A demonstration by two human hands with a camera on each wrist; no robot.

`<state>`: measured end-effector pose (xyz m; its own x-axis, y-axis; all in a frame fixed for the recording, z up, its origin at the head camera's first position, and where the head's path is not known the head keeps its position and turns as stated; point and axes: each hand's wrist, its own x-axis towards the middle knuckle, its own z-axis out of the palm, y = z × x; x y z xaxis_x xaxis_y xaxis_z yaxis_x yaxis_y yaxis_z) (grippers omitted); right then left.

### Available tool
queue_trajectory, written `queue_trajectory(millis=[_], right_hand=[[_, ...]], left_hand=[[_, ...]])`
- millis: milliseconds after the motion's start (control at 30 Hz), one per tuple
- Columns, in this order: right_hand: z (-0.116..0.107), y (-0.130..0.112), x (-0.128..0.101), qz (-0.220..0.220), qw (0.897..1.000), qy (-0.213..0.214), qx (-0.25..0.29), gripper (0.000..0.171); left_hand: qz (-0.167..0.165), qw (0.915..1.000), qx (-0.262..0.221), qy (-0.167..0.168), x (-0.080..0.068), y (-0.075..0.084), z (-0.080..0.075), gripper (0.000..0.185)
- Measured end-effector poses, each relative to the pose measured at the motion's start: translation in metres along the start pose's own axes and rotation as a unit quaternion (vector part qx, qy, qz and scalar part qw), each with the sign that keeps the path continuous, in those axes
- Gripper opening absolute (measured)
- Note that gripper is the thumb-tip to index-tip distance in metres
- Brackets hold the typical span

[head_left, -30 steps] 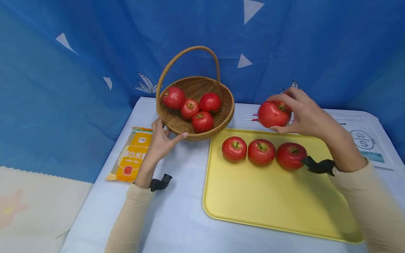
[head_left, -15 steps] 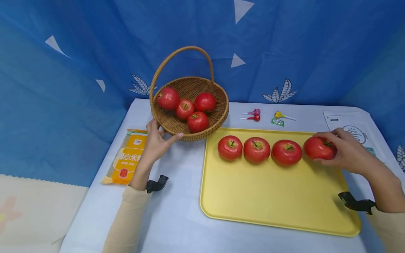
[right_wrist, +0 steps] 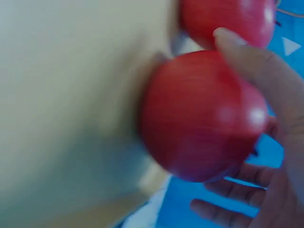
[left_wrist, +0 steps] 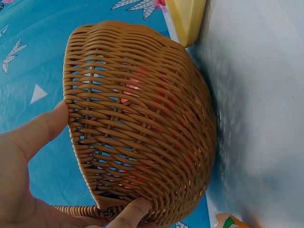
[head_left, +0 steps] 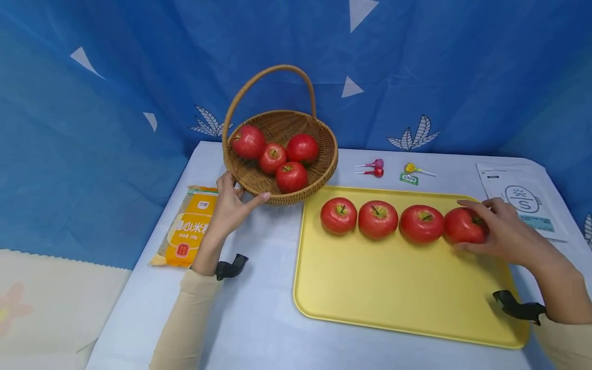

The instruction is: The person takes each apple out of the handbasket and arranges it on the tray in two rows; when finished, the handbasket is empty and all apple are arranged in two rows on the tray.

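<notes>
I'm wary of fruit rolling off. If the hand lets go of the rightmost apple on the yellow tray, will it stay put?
Probably. The rightmost apple sits stem up on the flat yellow tray like its three neighbours. Being round and glossy, a nudge could roll it. The right hand curls around it.

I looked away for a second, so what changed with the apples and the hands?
The right hand carried the fourth apple down from the air onto the yellow tray, at the right end of the row, and still holds it. The left hand stayed on the basket, with four apples inside.
</notes>
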<state>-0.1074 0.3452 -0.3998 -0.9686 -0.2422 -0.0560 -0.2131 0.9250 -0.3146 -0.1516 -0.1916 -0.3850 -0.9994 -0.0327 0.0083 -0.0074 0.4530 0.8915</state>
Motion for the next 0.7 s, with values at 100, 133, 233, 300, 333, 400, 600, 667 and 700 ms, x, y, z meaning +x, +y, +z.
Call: queue_trajectory(millis=[100,133,233,300,333,400,600,667,700], right_hand=[[-0.011,-0.010,0.004,-0.024,0.999,0.031,0.004,0.094],[-0.016,-0.015,0.007,-0.041,0.998,0.044,0.005,0.094],[-0.029,-0.036,0.020,-0.091,0.994,0.060,0.012,0.092],[-0.036,-0.054,0.031,-0.116,0.992,0.053,0.017,0.089],[-0.039,-0.063,0.036,-0.121,0.991,0.043,0.019,0.088],[-0.044,-0.082,0.049,-0.133,0.990,0.020,0.029,0.085],[-0.047,-0.141,0.102,-0.240,0.970,0.004,0.044,0.078],[-0.045,-0.160,0.123,-0.292,0.955,0.009,0.054,0.076],[-0.045,-0.170,0.134,-0.310,0.949,0.005,0.061,0.075]], left_hand=[[0.002,1.0000,0.001,-0.001,0.000,0.001,0.000,0.104],[0.002,1.0000,0.001,-0.001,0.000,0.001,0.000,0.104],[-0.001,1.0000,0.005,0.000,0.000,0.002,0.000,0.105],[-0.003,1.0000,0.006,0.001,-0.001,0.002,0.000,0.104],[-0.003,1.0000,0.007,0.001,-0.001,0.002,0.000,0.104],[-0.001,1.0000,0.007,0.000,0.000,0.001,0.000,0.104],[0.002,1.0000,0.004,0.004,-0.001,0.000,0.001,0.104],[0.002,1.0000,0.006,0.006,0.000,0.001,0.001,0.104],[0.002,1.0000,0.005,0.006,0.000,0.001,0.001,0.104]])
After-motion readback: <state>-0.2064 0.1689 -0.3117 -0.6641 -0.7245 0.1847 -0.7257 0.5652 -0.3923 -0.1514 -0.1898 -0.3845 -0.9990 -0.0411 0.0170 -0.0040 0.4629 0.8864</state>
